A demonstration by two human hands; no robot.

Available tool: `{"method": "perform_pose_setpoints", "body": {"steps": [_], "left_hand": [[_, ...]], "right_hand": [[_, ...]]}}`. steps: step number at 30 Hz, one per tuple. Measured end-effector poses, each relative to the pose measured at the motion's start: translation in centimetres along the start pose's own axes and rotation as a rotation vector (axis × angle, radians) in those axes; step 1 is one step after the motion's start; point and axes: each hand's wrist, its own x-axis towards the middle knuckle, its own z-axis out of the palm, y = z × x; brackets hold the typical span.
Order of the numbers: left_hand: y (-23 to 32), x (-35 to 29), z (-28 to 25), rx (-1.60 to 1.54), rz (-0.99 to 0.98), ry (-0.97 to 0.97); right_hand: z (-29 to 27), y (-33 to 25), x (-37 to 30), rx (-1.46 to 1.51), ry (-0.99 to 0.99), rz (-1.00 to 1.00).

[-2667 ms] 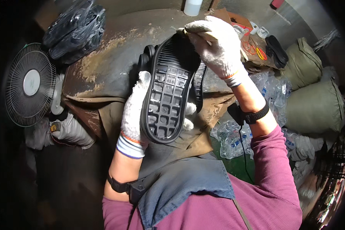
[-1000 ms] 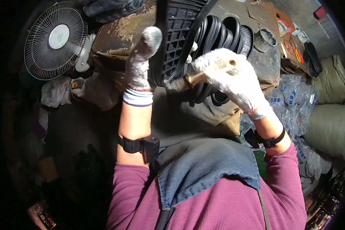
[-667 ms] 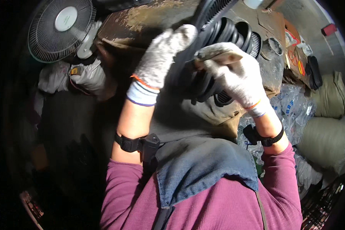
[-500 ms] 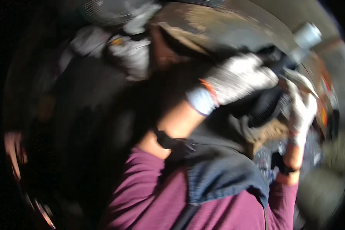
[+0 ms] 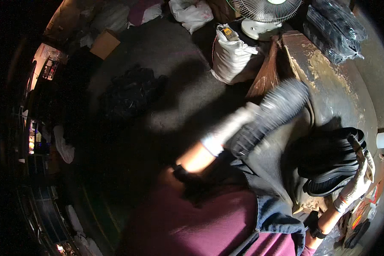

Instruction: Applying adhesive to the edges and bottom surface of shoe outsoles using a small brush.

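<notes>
My left hand (image 5: 237, 123), in a pale work glove and smeared by motion, grips a black ridged shoe sole (image 5: 281, 102). The sole is raised in front of my body and slants up to the right. At the right, my gloved right hand (image 5: 359, 181) is beside a stack of black soles (image 5: 328, 160) on the worn work surface (image 5: 341, 94). Its fingers are bent around something thin and brownish that I cannot make out, which reaches over the stack's edge.
A white fan (image 5: 262, 27) and a stuffed white sack (image 5: 232, 55) stand ahead. Plastic-wrapped black goods (image 5: 335, 30) lie at the far right end of the work surface. A dark heap (image 5: 134, 89) and a cardboard box (image 5: 105, 44) are on the floor at left.
Both hands were close together at a dark item on the right. Now my left hand has swung left with a sole, and my right hand is lower by the stack. The view has turned.
</notes>
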Motion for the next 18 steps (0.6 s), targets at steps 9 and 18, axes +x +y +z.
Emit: {"method": "perform_pose_setpoints", "body": {"steps": [9, 18], "left_hand": [[0.7, 0.8, -15.8, -1.503, 0.524, 0.834], [-14.6, 19.7, 7.7, 0.43, 0.434, -0.236]], "right_hand": [[-5.9, 4.0, 1.1, -0.667, 0.119, -0.403], [-3.5, 6.2, 3.0, -0.505, 0.472, -0.246]]}}
